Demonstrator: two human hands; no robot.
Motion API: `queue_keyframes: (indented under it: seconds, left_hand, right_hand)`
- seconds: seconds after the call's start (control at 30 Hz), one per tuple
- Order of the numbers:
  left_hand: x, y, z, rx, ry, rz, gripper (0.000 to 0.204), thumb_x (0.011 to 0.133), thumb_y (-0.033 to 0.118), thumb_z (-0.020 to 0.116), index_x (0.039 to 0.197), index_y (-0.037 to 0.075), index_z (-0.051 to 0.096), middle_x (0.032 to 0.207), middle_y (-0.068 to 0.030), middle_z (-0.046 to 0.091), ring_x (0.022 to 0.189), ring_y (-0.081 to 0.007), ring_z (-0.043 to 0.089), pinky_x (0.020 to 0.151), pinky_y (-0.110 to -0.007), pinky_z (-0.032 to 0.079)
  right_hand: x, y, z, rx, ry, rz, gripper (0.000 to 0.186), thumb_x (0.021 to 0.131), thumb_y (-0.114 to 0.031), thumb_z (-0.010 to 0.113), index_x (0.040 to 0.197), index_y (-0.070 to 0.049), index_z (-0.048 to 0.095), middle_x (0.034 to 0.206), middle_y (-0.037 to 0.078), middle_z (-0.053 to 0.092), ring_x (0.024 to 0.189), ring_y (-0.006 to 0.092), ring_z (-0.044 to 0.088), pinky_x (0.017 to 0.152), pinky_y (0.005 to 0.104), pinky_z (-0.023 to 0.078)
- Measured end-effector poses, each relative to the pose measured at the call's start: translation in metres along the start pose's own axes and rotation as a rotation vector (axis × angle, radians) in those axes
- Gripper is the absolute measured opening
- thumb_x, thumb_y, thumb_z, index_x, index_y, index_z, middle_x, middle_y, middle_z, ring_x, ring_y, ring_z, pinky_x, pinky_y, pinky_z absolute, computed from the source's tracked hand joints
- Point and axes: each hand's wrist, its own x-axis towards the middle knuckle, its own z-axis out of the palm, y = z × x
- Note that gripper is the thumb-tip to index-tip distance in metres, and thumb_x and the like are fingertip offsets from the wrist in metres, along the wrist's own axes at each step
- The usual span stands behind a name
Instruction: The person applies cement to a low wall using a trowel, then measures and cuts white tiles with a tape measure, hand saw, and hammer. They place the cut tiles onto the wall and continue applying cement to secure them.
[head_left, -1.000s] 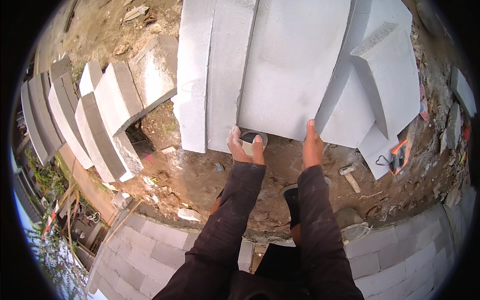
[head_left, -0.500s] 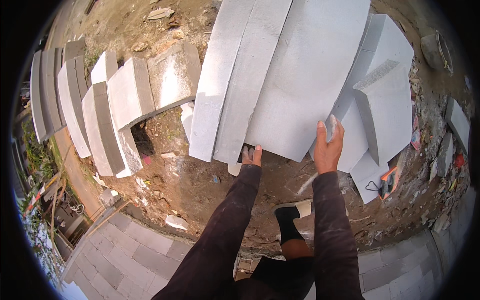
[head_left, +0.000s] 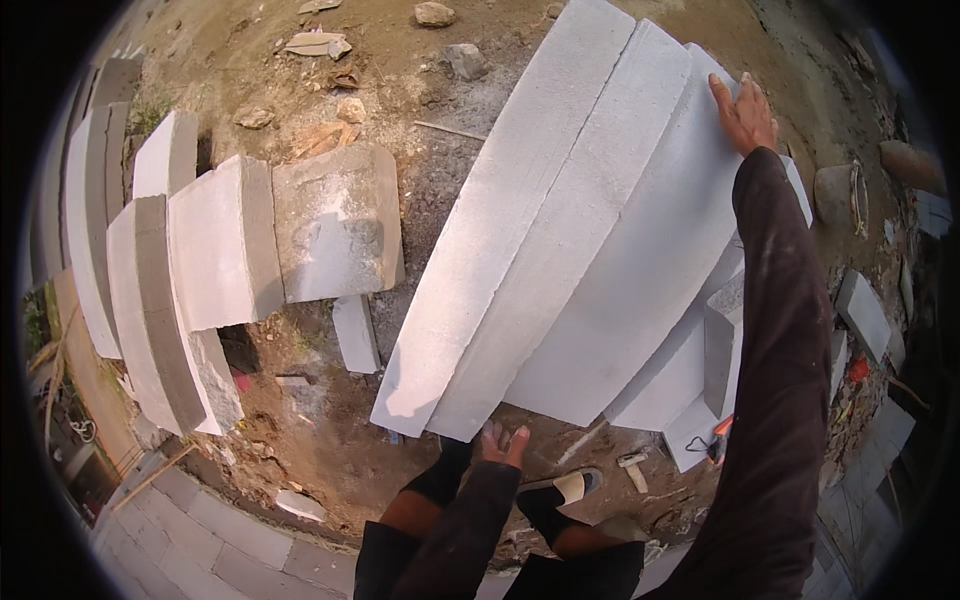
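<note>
Long pale concrete blocks (head_left: 530,210) lie side by side in front of me, slanting up to the right, with a wide smooth slab (head_left: 620,300) along their right side. My right hand (head_left: 748,118) rests at the slab's far right edge, its fingers stretched and apart. Close to the near end of the blocks is my left hand (head_left: 503,445), fingers partly spread and pointing up at the lower edge. Whether its fingertips reach under the block I cannot tell. Below the slab's right side, more pale pieces (head_left: 660,380) lie partly hidden by my right arm.
More blocks (head_left: 225,240) stand in a row to the left, by a dusty block (head_left: 335,225). A hammer-like tool (head_left: 633,472) lies near my shoe (head_left: 572,487). Stones (head_left: 465,62) dot the far dirt. Grey paving (head_left: 230,525) runs along the near left.
The long blocks have swung clockwise, their near end now closer to me. My right hand has moved from the slab's near corner to its far right edge; my left hand stays by the near end.
</note>
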Motion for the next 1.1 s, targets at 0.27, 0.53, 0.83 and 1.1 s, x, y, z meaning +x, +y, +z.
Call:
queue_keyframes:
  seconds: [0.27,0.53,0.83,1.1]
  left_hand:
    - [0.038,-0.025,-0.035,-0.146,-0.021,-0.039,0.089,0.077,0.045,0.064,0.139,0.011,0.010,0.142,-0.0111,0.022,0.128,-0.0290,0.027,0.099,-0.049,0.028]
    - [0.082,-0.066,-0.069,-0.674,-0.025,-0.027,0.059,0.083,0.046,0.050,0.130,0.011,0.038,0.132,-0.0094,0.042,0.116,-0.0307,0.044,0.094,-0.048,0.039]
    - [0.031,-0.061,-0.080,-0.302,-0.138,0.346,0.075,0.075,0.036,0.065,0.132,0.003,0.030,0.123,-0.0148,0.047,0.112,-0.0278,0.047,0.090,-0.042,0.043]
    - [-0.147,-0.025,-0.065,-0.026,0.008,0.278,0.074,0.068,0.039,0.071,0.121,0.000,0.038,0.107,-0.0136,0.053,0.092,-0.0221,0.055,0.077,-0.037,0.047]
  right_hand:
    - [-0.028,-0.025,-0.005,-0.097,-0.067,-0.028,0.080,0.079,-0.070,0.034,0.120,-0.004,0.052,0.116,0.021,0.054,0.117,0.0360,0.043,0.096,0.0519,0.028]
    - [-0.170,-0.011,-0.039,0.421,-0.079,-0.098,0.074,0.083,-0.062,0.042,0.123,-0.001,0.048,0.120,0.022,0.049,0.116,0.0354,0.044,0.095,0.0460,0.034]
    - [-0.537,0.022,-0.091,1.087,-0.362,0.828,0.056,0.088,-0.030,0.053,0.127,0.007,0.036,0.127,0.019,0.039,0.117,0.0250,0.040,0.095,0.0358,0.036]
    - [-0.551,0.019,-0.183,1.356,-0.728,0.971,0.063,0.084,-0.045,0.054,0.121,0.006,0.045,0.115,0.017,0.053,0.106,0.0243,0.050,0.091,0.0331,0.037]
